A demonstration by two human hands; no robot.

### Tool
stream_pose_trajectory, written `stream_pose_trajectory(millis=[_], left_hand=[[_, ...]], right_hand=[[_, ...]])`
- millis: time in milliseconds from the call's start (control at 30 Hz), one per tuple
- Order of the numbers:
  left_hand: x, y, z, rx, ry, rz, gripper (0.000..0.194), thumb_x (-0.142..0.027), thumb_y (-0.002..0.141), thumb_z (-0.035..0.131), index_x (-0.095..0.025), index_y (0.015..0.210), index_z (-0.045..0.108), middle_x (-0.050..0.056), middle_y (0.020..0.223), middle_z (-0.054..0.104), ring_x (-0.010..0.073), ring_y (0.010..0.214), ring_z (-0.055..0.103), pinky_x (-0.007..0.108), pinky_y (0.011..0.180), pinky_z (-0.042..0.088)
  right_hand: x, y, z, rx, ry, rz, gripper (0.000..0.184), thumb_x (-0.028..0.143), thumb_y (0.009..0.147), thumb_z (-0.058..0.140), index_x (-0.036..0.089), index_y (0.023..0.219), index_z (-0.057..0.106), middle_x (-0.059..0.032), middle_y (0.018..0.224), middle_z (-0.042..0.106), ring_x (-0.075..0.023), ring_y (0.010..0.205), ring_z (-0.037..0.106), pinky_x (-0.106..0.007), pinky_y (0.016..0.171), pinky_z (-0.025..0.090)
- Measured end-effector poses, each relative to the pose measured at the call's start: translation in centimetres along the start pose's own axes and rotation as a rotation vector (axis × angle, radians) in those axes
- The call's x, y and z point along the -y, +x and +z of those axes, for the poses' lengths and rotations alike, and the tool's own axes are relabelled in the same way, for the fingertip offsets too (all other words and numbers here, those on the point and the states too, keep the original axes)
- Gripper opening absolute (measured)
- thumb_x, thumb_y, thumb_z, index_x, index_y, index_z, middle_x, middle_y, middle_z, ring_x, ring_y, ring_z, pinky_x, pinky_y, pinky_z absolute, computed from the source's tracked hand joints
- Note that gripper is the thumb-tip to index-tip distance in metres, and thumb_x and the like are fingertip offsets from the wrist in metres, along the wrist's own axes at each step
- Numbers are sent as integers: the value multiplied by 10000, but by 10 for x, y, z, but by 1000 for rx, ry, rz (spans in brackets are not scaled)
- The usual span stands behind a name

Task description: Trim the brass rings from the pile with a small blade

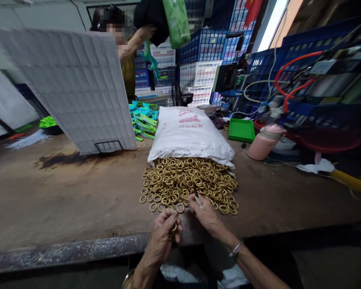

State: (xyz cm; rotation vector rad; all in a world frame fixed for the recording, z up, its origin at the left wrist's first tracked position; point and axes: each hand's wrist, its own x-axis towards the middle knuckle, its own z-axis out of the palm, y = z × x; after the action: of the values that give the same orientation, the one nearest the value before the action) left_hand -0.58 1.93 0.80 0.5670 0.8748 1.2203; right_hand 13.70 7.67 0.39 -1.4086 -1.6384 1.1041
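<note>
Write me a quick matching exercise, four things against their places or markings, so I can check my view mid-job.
Things
1. White sack
2. Narrow dark-tipped tool
3. Green tray
4. Small gold rings

Places or markings
A. In the left hand
B. Red print on top
C. In the right hand
D. Beside the pink container

Pairs: 1-B, 2-C, 3-D, 4-A

The bare left hand [163,230] has a gold-toned metal band [128,279] at its wrist; the bare right hand [208,214], a rounded silver metal bangle [236,248].
</note>
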Motion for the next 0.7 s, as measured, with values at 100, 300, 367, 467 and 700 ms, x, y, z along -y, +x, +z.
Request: stream_pose_trajectory(millis=[100,300,367,467,700], left_hand=[[0,4,2,-52,26,-10,337,-408,659,653,-156,842,526,-23,611,539,84,484,504,143,343,339],[4,8,-1,-29,-10,-211,356,-456,703,582,-125,830,552,-11,555,546,86,437,504,144,318,330],[5,9,-2,7,-18,-253,316,-420,698,602,-122,794,556,-16,543,537,76,420,492,141,314,320],[5,8,-2,38,-11,-267,261,-356,663,652,-128,738,549,-27,528,525,62,396,472,136,313,300],[5,4,1,7,70,-284,269,-374,655,654,-131,707,549,-21,532,531,57,378,457,149,311,267]], right_hand=[[9,-14,-4,110,158,57,216,377,793,383,196,695,447,82,504,358,-76,437,326,-197,463,292],[14,-30,-8,261,181,-6,252,413,807,399,190,707,459,61,557,405,-78,504,380,-186,485,312],[12,-31,-9,300,139,-67,253,409,813,403,184,721,475,44,594,455,-88,554,422,-189,519,335],[10,-31,-9,326,88,-113,227,370,822,404,182,734,496,32,641,506,-96,598,462,-195,561,358],[8,-31,-7,316,99,-107,139,269,802,420,182,740,509,26,684,568,-107,654,509,-203,617,379]])
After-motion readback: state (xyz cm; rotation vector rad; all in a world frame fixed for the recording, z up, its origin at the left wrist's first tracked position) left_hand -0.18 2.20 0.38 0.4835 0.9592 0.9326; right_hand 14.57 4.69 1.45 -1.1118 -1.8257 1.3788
